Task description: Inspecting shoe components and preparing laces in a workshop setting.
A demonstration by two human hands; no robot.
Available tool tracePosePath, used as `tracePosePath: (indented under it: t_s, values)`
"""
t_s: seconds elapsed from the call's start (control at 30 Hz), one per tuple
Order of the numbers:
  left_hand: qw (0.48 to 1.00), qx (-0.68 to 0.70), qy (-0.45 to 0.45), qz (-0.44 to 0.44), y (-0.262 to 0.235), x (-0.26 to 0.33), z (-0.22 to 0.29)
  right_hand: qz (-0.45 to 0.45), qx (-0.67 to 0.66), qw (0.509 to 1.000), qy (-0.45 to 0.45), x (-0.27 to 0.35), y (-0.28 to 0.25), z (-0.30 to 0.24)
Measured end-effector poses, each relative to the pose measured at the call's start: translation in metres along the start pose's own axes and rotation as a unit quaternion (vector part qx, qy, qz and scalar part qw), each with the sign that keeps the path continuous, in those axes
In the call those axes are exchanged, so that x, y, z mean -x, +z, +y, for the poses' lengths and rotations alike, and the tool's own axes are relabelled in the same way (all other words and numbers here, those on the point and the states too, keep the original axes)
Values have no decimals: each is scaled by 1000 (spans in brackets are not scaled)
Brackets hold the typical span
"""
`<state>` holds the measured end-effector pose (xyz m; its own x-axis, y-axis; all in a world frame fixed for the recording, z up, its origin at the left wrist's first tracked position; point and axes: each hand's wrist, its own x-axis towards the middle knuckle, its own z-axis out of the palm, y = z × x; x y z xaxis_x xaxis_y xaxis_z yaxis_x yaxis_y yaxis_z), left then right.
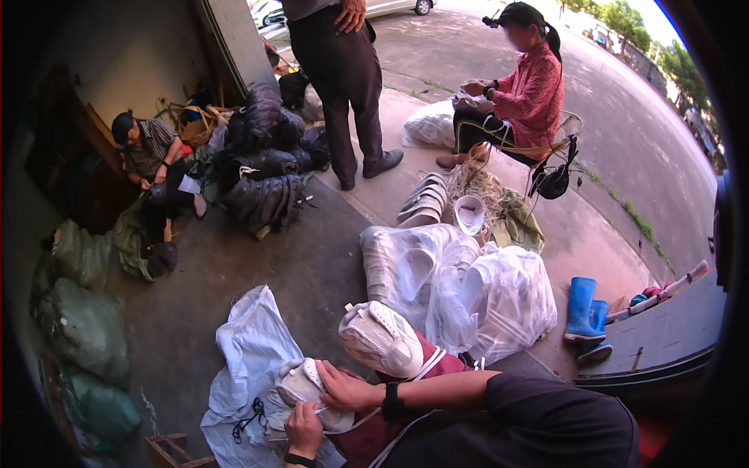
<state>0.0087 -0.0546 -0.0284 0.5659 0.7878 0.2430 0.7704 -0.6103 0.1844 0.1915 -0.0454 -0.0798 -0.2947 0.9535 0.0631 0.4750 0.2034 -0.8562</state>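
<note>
A white shoe upper (pixel 299 380) lies across my lap at the lower middle. My right hand (pixel 347 388) grips its upper side, with the thumb and fingers pressed on the material. At its near edge my left hand (pixel 303 427) has curled fingers pinching the same upper. A bundle of white shoe uppers (pixel 381 340) rests just beyond my right hand, against the dark red cloth (pixel 441 365) over my legs. Under and left of my hands spreads a pale blue-white sack (pixel 253 335), with a black cord (pixel 248 419) on it.
Clear plastic bags of white uppers (pixel 507 300) stand ahead, with loose uppers and pale cords (pixel 477 183) behind. Blue boots (pixel 581 308) are at right, green sacks (pixel 90 327) at left. Black bundles (pixel 265 148) lie near a standing person (pixel 335 86); two others sit working.
</note>
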Motion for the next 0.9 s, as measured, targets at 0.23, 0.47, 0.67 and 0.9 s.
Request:
tracePosePath:
  t_s: [0.23, 0.47, 0.67, 0.9]
  values:
    - [999, 32, 19, -2, 23, -11, 1, -8, -46, 998, 45, 7, -12, 16]
    - [986, 131, -83, -53, 20, -23, 30, 36, -58, 997, 44, 8, -5, 44]
    - [994, 36, -82, -55, 20, -23, 32, 22, -30, 999, 3, -9, 25, 62]
    - [993, -40, -50, -99, 24, -15, 17, 44, -17, 998, -30, -15, 37, 75]
